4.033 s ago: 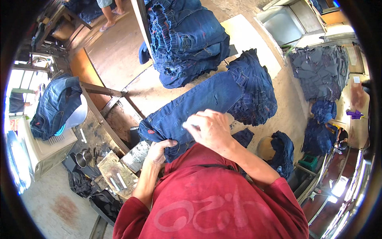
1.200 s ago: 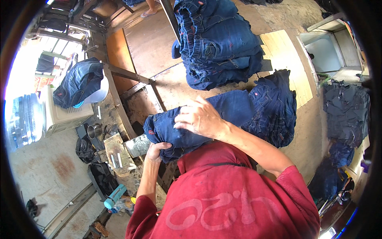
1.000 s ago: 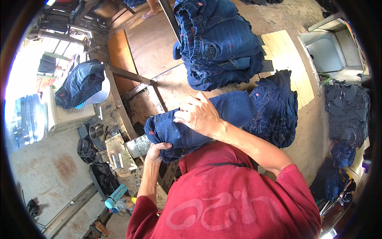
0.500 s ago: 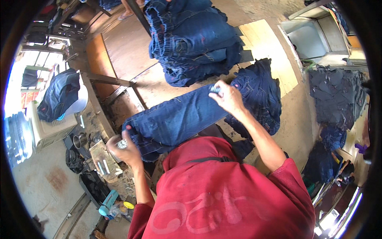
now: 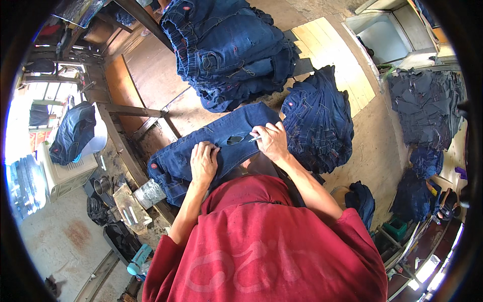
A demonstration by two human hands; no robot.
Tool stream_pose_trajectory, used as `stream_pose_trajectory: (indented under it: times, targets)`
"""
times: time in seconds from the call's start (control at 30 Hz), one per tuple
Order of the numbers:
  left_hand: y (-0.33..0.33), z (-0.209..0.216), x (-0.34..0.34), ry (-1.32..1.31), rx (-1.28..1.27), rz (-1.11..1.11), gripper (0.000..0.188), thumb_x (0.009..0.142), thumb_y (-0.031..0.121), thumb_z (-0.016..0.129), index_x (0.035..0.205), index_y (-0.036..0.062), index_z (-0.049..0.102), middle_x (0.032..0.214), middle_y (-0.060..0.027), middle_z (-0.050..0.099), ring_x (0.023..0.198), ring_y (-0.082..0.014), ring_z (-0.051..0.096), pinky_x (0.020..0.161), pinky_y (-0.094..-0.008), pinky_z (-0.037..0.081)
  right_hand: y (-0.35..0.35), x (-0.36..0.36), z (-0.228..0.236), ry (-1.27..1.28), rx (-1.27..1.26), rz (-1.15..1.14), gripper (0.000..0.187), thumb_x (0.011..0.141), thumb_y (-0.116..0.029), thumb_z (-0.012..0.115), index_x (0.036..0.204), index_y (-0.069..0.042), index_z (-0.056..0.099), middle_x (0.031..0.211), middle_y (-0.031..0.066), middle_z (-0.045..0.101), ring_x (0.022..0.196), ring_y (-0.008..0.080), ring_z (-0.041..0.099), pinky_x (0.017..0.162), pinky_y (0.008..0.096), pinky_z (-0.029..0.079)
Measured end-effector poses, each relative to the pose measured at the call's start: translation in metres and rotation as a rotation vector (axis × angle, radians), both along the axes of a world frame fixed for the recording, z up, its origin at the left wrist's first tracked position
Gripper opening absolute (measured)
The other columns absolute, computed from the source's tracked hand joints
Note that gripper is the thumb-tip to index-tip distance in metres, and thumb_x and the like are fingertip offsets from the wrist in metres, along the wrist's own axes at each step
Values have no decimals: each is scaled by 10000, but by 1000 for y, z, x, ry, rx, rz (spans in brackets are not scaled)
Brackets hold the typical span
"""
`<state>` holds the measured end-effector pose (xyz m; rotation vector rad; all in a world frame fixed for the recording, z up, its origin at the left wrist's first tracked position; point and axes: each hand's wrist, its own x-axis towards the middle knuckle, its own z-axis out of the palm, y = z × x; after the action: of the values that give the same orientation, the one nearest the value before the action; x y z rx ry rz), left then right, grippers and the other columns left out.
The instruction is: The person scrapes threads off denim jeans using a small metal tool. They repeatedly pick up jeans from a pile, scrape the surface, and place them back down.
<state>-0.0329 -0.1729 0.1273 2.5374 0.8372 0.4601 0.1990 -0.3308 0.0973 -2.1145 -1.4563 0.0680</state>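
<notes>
A dark blue denim leg lies across in front of me, with a small red round mark near its left end. My left hand presses on it, fingers bent together and gripping the cloth. Just right of those fingers, a dark oval hole shows in the denim. My right hand pinches a small, pale, pointed tool, its tip at the hole's right side. From under the leg's left end sticks out a whitish wrapped cylinder.
A tall pile of jeans stands ahead, and a bunched denim heap lies to the right. At left is a worn wooden bench with a metal cup. Dark cloth pieces lie at far right.
My left hand has moved right from the leg's left end onto the denim. The right hand has come down and nearer with the tool. The hole now shows in the cloth.
</notes>
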Motion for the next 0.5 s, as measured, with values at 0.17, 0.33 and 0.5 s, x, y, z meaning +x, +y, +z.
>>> stream_pose_trajectory:
  times: [0.17,0.33,0.5]
  targets:
    - [-29,25,20,-120,-150,215,139,967,135,779,979,23,698,1034,-154,678,889,-383,662,819,-473,539,-8,-16,13,268,39,-67,180,878,-99,771,1048,-141,730,839,43,755,806,279,701,756,451,526]
    - [-30,25,61,2,-1065,310,269,974,191,782,1169,13,730,875,-120,715,712,-223,662,684,-369,555,-6,-17,20,316,25,-52,165,885,-89,769,1038,-140,737,834,66,725,798,283,685,762,433,533]
    - [-29,25,65,-202,-1547,579,239,987,186,752,1160,25,710,854,-36,719,538,-83,524,513,-277,466,-7,-16,24,362,85,-44,125,914,-128,788,1029,-137,739,786,85,678,767,297,667,748,443,524]
